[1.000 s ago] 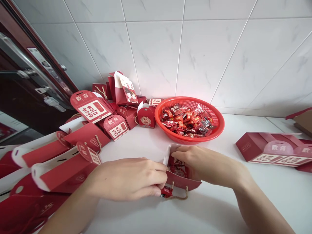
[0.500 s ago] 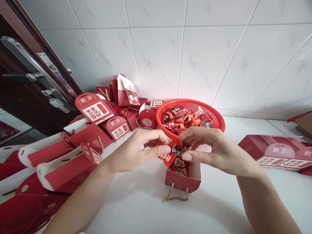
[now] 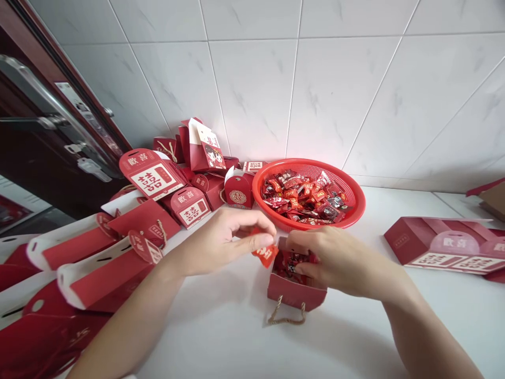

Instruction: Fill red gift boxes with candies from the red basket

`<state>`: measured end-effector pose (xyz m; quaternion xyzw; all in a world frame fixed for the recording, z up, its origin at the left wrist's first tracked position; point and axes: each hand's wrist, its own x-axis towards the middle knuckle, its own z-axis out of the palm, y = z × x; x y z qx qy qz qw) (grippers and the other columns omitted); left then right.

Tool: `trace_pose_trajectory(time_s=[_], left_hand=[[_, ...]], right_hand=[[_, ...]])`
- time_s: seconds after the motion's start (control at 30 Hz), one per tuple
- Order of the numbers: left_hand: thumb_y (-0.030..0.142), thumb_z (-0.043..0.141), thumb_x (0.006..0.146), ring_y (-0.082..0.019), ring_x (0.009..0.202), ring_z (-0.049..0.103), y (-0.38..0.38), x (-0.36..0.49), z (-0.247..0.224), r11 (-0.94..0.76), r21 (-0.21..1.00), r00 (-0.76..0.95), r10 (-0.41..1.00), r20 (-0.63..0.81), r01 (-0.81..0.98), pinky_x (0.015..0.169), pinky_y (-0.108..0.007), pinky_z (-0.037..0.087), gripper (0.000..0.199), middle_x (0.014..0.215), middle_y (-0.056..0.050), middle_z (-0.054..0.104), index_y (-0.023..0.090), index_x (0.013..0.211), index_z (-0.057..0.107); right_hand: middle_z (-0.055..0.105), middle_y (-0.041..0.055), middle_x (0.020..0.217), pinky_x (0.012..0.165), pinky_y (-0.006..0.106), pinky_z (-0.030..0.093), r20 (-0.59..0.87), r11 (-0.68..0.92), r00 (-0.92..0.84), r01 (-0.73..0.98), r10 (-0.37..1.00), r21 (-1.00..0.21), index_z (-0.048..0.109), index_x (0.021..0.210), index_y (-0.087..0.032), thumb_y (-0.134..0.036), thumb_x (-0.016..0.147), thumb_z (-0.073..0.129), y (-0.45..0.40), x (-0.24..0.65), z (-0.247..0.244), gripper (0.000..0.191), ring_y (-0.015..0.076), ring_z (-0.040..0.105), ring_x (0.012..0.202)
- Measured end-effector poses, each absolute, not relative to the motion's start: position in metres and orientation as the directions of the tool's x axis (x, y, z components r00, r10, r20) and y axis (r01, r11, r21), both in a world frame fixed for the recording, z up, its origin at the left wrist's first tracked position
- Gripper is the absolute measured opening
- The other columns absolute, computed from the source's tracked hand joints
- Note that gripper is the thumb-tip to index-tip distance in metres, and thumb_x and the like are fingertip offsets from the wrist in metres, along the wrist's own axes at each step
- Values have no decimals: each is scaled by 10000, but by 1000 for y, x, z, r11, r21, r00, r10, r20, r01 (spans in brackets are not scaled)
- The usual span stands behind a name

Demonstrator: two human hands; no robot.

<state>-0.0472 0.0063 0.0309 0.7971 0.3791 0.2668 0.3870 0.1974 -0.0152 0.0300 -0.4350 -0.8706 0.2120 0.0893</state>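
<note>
Between the thumb and fingers of my left hand [image 3: 231, 242] is a wrapped candy [image 3: 265, 255], orange-red with pale characters. It hangs just left of an open red gift box [image 3: 296, 296] with a twisted rope handle [image 3: 287, 320]. My right hand [image 3: 343, 260] reaches into that box from the right, its fingers closed at a dark red wrapped candy [image 3: 292, 267]. Other wrapped candies lie inside, partly covered by the fingers. Behind both hands, a red plastic basket [image 3: 357, 208] holds many wrapped candies in red and dark wrappers.
Red gift boxes [image 3: 106, 268] crowd the left side, with more boxes [image 3: 193, 208] along the tiled wall [image 3: 252, 95]. More red boxes [image 3: 445, 245] lie at the right on the white tabletop [image 3: 221, 326]. A dark door [image 3: 47, 131] with keys in its lock stands far left.
My right hand has come down into the box with the dark-wrapped candy, away from my left hand. My left hand keeps the orange-red candy in nearly the same place.
</note>
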Motion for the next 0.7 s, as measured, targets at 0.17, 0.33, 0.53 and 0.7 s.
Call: trace_pose_trajectory(time_s=[0.17,0.33,0.53,0.7], left_hand=[[261,643,957,-143,822,727,2,-44,28,-469,778,721,692,31,417,712,-208,542,158,952,-5,802,214,1017,782],[223,634,960,-136,839,744,2,-41,29,-505,754,771,636,-2,419,745,-201,529,175,966,6,816,221,1037,791],[212,641,961,-126,766,725,0,-43,30,-538,724,797,603,-26,431,714,-205,512,159,905,15,808,220,1022,787],[305,647,977,-163,922,721,-1,-38,27,-487,788,641,751,157,378,760,-226,550,149,1020,-19,786,219,1012,764]], right_hand=[[605,-63,647,497,272,207,-42,563,-617,741,786,-365,650,801,-210,48,779,509,-21,187,20,294,98,337,505],[582,-40,634,502,309,156,-114,534,-560,822,820,-198,624,743,-195,90,728,474,-24,185,24,322,116,244,501],[611,-45,713,503,273,196,-16,575,-603,767,797,-285,638,782,-208,50,792,550,-23,193,29,273,104,328,531],[611,-7,657,506,274,257,139,585,-580,720,803,-373,650,805,-201,-173,1002,535,-28,200,38,230,119,467,540]])
